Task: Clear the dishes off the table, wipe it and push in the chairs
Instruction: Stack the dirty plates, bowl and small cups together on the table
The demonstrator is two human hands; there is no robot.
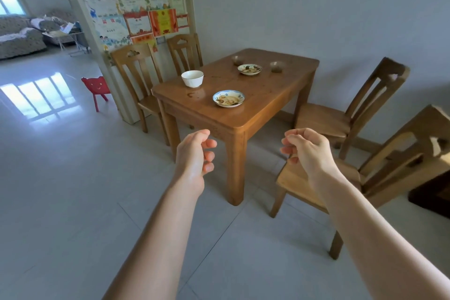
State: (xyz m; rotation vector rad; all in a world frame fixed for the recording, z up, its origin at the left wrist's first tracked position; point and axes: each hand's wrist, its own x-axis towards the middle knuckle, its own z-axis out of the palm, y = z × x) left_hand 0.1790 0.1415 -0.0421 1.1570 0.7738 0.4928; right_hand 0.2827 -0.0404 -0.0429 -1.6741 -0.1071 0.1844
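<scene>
We see a wooden table (246, 114) carrying a white bowl (192, 78), two patterned soiled plates (229, 98) (249, 69) and two small dark bowls (237, 59) (277, 66). Two wooden chairs (136, 73) (185, 52) stand at its left side, two more (350, 109) (389, 173) pulled out on the right.

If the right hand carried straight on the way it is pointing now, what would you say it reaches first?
Probably the near corner of the table. The right hand is loosely curled, empty, and points up-left toward that edge; the nearest plate lies further in. Depth is hard to judge from this single view.
</scene>
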